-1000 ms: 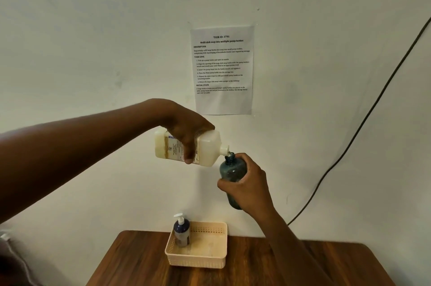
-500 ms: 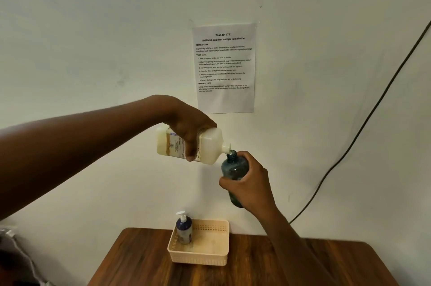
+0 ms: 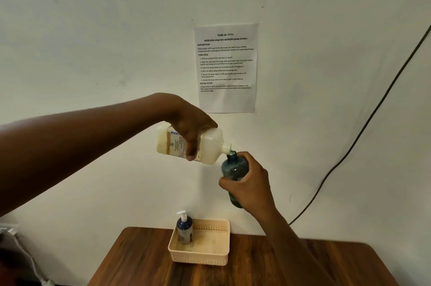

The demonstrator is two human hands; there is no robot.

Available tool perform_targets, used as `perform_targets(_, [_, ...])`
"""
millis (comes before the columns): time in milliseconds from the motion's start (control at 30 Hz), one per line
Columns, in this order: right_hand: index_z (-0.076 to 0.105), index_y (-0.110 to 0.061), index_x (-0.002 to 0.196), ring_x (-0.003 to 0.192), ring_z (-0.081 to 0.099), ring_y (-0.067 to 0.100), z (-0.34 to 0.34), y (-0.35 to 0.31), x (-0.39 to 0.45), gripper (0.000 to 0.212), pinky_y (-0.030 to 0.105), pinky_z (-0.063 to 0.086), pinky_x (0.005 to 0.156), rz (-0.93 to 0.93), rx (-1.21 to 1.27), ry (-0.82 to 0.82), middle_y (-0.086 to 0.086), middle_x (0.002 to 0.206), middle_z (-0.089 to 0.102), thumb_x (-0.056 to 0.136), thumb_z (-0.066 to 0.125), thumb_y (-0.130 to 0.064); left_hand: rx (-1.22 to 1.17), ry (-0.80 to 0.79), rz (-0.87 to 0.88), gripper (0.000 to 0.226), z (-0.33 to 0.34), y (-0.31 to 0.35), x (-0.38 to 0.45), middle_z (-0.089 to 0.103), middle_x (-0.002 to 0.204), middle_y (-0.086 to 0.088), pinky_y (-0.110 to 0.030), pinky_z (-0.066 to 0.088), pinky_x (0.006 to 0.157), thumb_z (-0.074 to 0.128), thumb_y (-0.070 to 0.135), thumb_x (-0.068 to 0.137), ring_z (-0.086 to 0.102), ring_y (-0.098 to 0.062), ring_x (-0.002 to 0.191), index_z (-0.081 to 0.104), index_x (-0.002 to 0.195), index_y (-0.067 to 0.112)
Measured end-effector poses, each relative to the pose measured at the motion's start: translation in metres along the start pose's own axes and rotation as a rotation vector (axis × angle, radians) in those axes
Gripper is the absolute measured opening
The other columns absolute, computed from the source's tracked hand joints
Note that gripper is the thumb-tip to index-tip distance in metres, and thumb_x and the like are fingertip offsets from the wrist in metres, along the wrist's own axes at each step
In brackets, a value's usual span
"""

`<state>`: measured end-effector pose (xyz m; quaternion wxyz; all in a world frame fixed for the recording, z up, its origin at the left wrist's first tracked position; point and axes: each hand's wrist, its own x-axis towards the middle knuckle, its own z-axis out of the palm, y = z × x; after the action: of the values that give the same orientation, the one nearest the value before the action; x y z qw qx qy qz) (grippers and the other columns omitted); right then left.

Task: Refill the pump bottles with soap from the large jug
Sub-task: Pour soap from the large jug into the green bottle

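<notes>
My left hand point(image 3: 190, 126) grips the white soap jug point(image 3: 211, 145), which lies tipped on its side high above the table. Its small spout touches the open mouth of a blue-grey pump bottle point(image 3: 233, 169) with no pump head on it. My right hand point(image 3: 250, 186) holds that bottle upright around its lower body. A second dark blue pump bottle point(image 3: 184, 227) with a white pump head stands in the left part of a cream plastic basket point(image 3: 200, 256).
The basket sits at the back of a brown wooden table point(image 3: 256, 269) against a white wall. A printed task sheet point(image 3: 226, 67) is stuck on the wall. A black cable point(image 3: 363, 129) runs down the wall at right.
Both hands, the jug and the bottle have held nearly the same pose; they have shifted only slightly in the view.
</notes>
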<state>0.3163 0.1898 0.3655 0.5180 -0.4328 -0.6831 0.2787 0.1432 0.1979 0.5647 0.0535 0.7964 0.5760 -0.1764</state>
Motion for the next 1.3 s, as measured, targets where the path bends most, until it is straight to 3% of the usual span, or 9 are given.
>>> perform_targets(333, [0.05,-0.043,0.112,0.087,0.059,0.002,0.0,0.0,0.0,0.059,-0.004,0.038,0.056,0.003,-0.013,0.001,-0.035,0.096,0.053,0.063,0.083,-0.042,0.0,-0.009,-0.003,0.062,-0.002,0.002,-0.002,0.071,0.111,-0.001,-0.02,0.049,0.061,0.094,0.026,0.071,0.069,-0.021,0.101,0.055,0.12,0.025])
perform_targets(500, [0.051,-0.045,0.108,0.087,0.061,-0.001,0.0,-0.002,-0.001,0.061,-0.003,0.039,0.057,0.011,0.01,0.009,-0.033,0.096,0.056,0.053,0.072,-0.058,0.009,-0.011,-0.002,0.062,-0.002,0.004,-0.002,0.071,0.112,-0.002,-0.02,0.049,0.062,0.094,0.027,0.071,0.07,-0.023,0.103,0.055,0.119,0.026])
perform_targets(567, [0.051,-0.046,0.107,0.089,0.06,-0.006,-0.001,-0.003,-0.001,0.061,-0.002,0.04,0.058,0.012,0.022,0.008,-0.032,0.096,0.057,0.051,0.071,-0.059,0.01,-0.014,-0.003,0.063,-0.003,0.005,-0.003,0.071,0.112,-0.002,-0.02,0.049,0.062,0.094,0.027,0.071,0.07,-0.022,0.102,0.055,0.121,0.025])
perform_targets(700, [0.051,-0.044,0.111,0.088,0.061,0.0,-0.001,-0.003,0.0,0.066,-0.002,0.041,0.059,0.007,0.02,0.011,-0.031,0.098,0.058,0.05,0.071,-0.06,0.013,-0.015,-0.002,0.061,-0.005,0.006,-0.004,0.071,0.11,-0.001,-0.019,0.047,0.06,0.094,0.028,0.071,0.067,-0.015,0.092,0.054,0.118,0.028])
perform_targets(967, [0.052,-0.043,0.109,0.09,0.06,-0.005,-0.004,-0.005,0.0,0.062,-0.002,0.041,0.059,0.001,0.026,0.016,-0.03,0.096,0.059,0.052,0.073,-0.057,0.017,-0.02,0.001,0.057,-0.009,0.009,-0.004,0.07,0.11,-0.001,-0.02,0.048,0.061,0.093,0.026,0.072,0.068,-0.02,0.098,0.051,0.109,0.032])
perform_targets(1133, [0.052,-0.043,0.112,0.089,0.06,-0.005,-0.005,-0.005,0.0,0.06,-0.002,0.041,0.058,0.006,0.012,0.016,-0.03,0.096,0.059,0.061,0.083,-0.042,0.023,-0.022,-0.001,0.061,-0.009,0.009,-0.004,0.07,0.112,-0.002,-0.02,0.049,0.062,0.093,0.027,0.072,0.069,-0.02,0.099,0.053,0.117,0.029])
perform_targets(1300, [0.052,-0.043,0.11,0.094,0.056,-0.012,-0.006,-0.006,0.0,0.059,-0.002,0.042,0.059,0.006,0.027,0.023,-0.028,0.097,0.059,0.057,0.079,-0.046,0.025,-0.024,-0.001,0.062,-0.01,0.011,-0.004,0.07,0.112,-0.003,-0.02,0.05,0.062,0.093,0.027,0.072,0.069,-0.022,0.1,0.054,0.12,0.027])
